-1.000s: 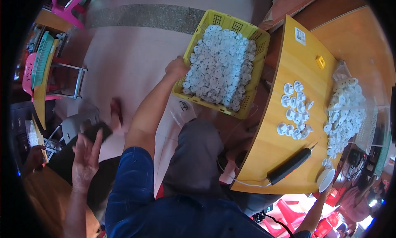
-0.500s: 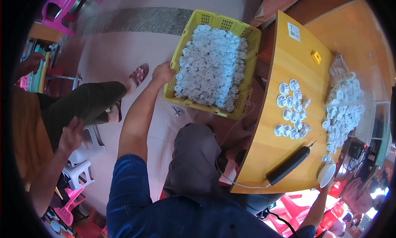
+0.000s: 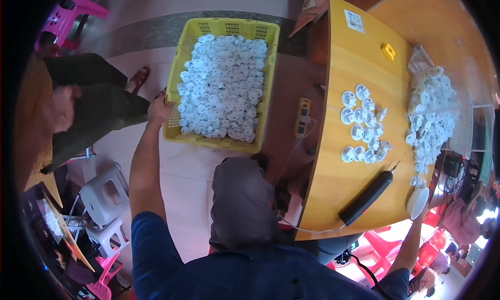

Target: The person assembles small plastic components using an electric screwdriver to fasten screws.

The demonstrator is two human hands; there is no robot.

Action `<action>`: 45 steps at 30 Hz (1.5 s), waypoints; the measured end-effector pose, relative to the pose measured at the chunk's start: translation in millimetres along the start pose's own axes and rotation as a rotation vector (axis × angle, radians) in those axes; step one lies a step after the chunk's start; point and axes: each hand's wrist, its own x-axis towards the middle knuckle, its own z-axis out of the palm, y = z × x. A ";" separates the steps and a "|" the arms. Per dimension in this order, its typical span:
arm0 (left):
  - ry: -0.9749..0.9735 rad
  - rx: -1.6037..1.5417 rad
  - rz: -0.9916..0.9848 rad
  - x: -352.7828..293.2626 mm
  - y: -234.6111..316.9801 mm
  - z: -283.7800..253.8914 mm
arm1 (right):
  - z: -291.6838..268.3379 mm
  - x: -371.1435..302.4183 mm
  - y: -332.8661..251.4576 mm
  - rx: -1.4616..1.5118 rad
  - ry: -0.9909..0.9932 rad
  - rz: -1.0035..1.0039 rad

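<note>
My left hand (image 3: pixel 160 110) is closed over the left rim of a yellow plastic crate (image 3: pixel 179 138) on the floor. Small round white plastic parts (image 3: pixel 224 86) fill the crate in a heap. On the far right, my right hand (image 3: pixel 418 221) is at a white bowl (image 3: pixel 418 204) by the table's near right corner and seems to grip it; the bowl hides most of the fingers. Beside the bowl, a long pile of similar white parts (image 3: pixel 432 112) runs up the table. Several more white parts (image 3: pixel 364 125) stand grouped on the tabletop left of that pile.
A black corded electric screwdriver (image 3: pixel 367 198) lies on the wooden table (image 3: pixel 312 206). Toward the back is a yellow piece (image 3: pixel 388 51). A power strip (image 3: pixel 302 118) sits between crate and table. At left are a person in dark trousers (image 3: pixel 99 102) and grey stools (image 3: pixel 104 196).
With my left hand on its rim, the crate has shifted left, away from the table, uncovering the power strip. The person at left has changed posture. My right hand stays by the bowl.
</note>
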 end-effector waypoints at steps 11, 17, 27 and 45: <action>0.129 -0.469 0.234 -74.6 110.4 -75.2 | 40.6 -16.5 -40.1 0.127 0.077 0.008; -0.744 -1.063 0.453 -269.4 323.1 -93.7 | 23.5 -4.7 -19.5 -0.127 0.113 -0.057; -0.666 -1.623 0.410 -294.0 366.8 -13.0 | 50.5 -39.5 -71.0 -0.210 0.180 -0.079; -0.679 -1.594 0.314 -308.3 362.7 -37.6 | 38.9 -70.3 -112.3 -0.264 0.097 -0.001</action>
